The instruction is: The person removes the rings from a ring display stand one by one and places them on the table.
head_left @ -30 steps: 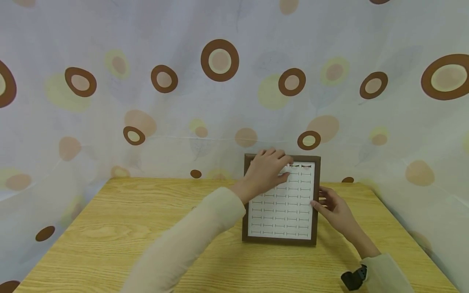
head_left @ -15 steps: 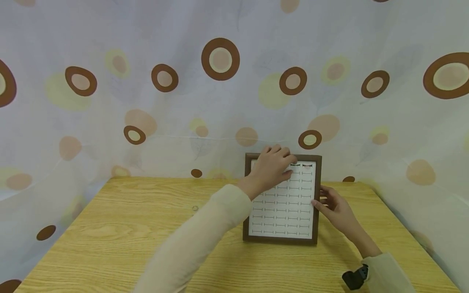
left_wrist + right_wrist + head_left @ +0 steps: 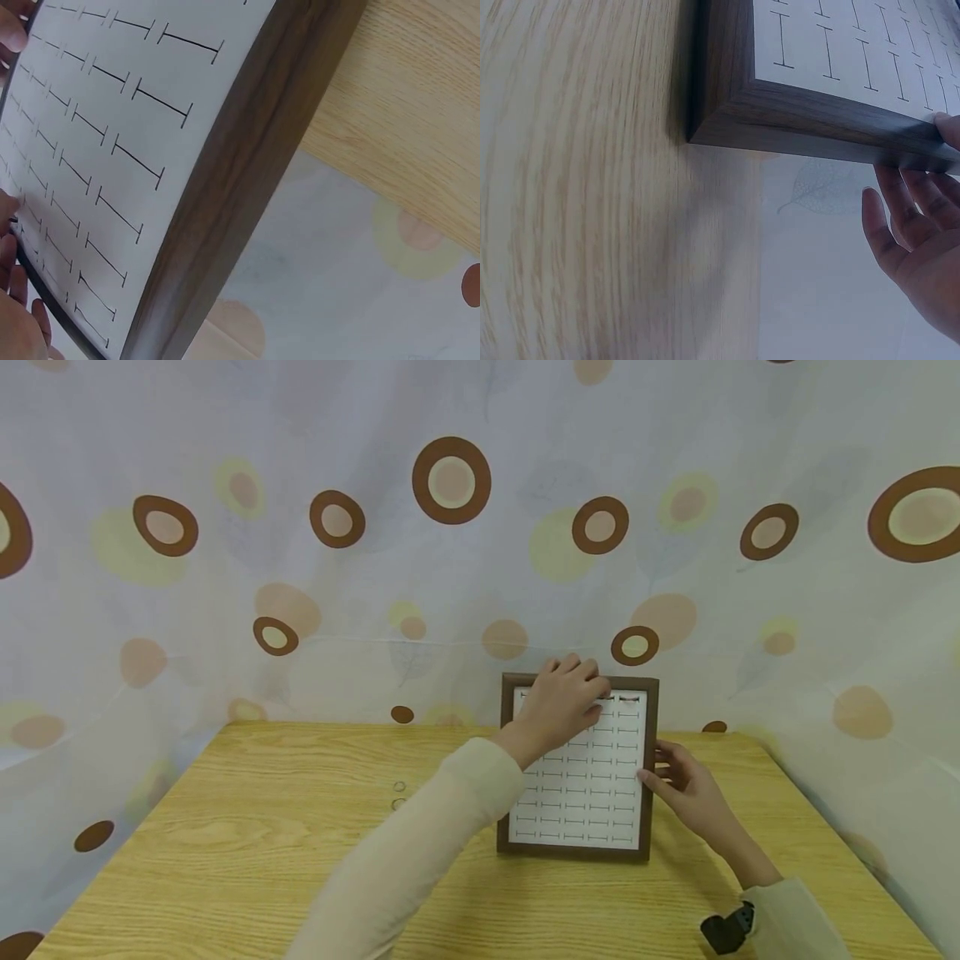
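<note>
A ring display board (image 3: 564, 814) with a brown wood-grain frame stands upright on the table, its white face marked with rows of I-shaped slits. My right hand (image 3: 688, 789) grips its right side, thumb on the front and fingers behind. In the head view my left hand (image 3: 558, 702) reaches across the top row with bent fingers, fingertips near the right-hand slits; I cannot tell whether they pinch something small. The top-right slit (image 3: 629, 699) gapes dark with a reddish tint. In the left wrist view, the board's face (image 3: 105, 150) fills the left half.
Two small thin rings, one farther back (image 3: 400, 787) and one nearer (image 3: 397, 805), lie on the wooden table (image 3: 247, 827) left of the board, close to my left sleeve (image 3: 427, 852). Behind the table hangs a patterned curtain (image 3: 480, 577). A black device (image 3: 726, 932) sits at my right cuff.
My left hand has shifted slightly right along the top row, and its sleeve has uncovered the two rings on the table. The right hand keeps its grip; the board stays nearly still.
</note>
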Demonstrator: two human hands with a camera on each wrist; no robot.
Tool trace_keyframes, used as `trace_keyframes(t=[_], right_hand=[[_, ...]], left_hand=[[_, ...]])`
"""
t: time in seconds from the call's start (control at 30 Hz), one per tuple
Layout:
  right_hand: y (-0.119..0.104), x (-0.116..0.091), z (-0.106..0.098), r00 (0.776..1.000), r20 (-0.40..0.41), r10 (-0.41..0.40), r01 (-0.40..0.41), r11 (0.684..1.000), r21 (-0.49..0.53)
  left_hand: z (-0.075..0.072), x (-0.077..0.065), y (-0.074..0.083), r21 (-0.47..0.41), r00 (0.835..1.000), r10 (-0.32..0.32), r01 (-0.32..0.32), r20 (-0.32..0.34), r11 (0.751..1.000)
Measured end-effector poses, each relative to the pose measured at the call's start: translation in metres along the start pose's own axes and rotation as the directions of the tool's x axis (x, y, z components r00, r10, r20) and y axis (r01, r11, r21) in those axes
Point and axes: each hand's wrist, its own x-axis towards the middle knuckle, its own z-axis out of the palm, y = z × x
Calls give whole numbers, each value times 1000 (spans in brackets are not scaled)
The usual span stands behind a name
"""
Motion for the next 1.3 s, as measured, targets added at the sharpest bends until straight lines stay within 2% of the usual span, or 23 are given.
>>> trace_keyframes(t=[0.5,0.93,1.3], right_hand=[[1,-1,2,1000,-4,7,-7,1000,3],[0,-1,1,1000,-17,-17,17,1000,-11],[-1,0,0,999,-24,-34,34,999,-16]], left_hand=[[0,3,6,-5,995,-92,93,28,996],[-1,4,7,-17,993,-111,112,27,994],[-5,4,6,-73,994,-106,107,23,992]])
